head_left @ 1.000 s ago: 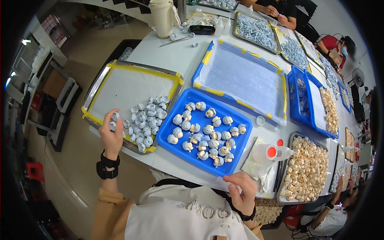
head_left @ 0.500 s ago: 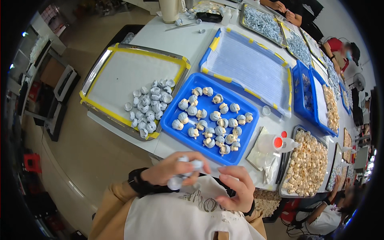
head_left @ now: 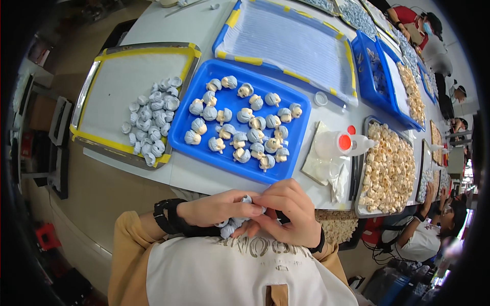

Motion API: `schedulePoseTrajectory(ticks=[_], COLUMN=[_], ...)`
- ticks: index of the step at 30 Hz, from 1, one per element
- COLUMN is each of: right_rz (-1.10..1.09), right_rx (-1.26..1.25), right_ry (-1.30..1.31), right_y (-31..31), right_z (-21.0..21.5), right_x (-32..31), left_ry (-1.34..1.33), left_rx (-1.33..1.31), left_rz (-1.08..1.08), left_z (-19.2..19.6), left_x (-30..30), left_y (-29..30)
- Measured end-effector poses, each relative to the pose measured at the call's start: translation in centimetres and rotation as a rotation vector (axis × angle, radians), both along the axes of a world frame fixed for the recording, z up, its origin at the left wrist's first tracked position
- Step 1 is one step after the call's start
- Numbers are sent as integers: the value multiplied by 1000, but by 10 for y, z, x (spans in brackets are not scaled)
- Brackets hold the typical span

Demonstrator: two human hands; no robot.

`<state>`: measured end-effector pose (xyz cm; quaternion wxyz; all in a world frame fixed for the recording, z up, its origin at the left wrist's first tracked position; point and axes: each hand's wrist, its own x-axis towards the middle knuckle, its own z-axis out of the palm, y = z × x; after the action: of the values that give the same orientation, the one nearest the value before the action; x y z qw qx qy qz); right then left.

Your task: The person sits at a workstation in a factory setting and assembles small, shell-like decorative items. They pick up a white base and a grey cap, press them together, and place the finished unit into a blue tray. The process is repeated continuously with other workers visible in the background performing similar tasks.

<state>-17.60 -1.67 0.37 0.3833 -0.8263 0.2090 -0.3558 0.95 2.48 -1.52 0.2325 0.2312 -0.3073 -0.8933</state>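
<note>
Close to my body, my left hand is curled around several pale blue hair-like caps. Its thumb lies against one of them. My right hand meets it there, thumb and fingers pinched on a pale blue cap, mostly hidden by the fingers. Just beyond both hands is a blue tray with several small doll heads, cream below with pale blue hair. To its left, loose pale blue caps are heaped on a paper-lined tray edged with yellow tape.
A squeeze bottle with red on it stands by a cloth at right. Beyond it is a metal tray of cream pieces. A paper-lined blue tray and a blue bin stand farther back. Other people sit at right.
My right hand, open and apart half a second ago, has come against my left and closed in a pinch. The view has shifted, so the trays appear farther left and higher.
</note>
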Motion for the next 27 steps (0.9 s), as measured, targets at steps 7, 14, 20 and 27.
schedulePoseTrajectory(ticks=[7, 14, 20, 27], right_rz=[37, 97, 28, 85], right_rx=[26, 44, 178, 204], right_ry=[-103, -118, -145, -179], right_y=[-1, -1, 3, 6], right_z=[1, -3, -1, -6], right_x=[-5, -5, -9, -7], left_ry=[81, -90, -129, -192], left_rx=[171, 55, 102, 111], left_rz=[4, -85, -103, -46], left_z=[6, 3, 9, 7], left_x=[6, 9, 5, 1], left_y=[9, 13, 7, 13])
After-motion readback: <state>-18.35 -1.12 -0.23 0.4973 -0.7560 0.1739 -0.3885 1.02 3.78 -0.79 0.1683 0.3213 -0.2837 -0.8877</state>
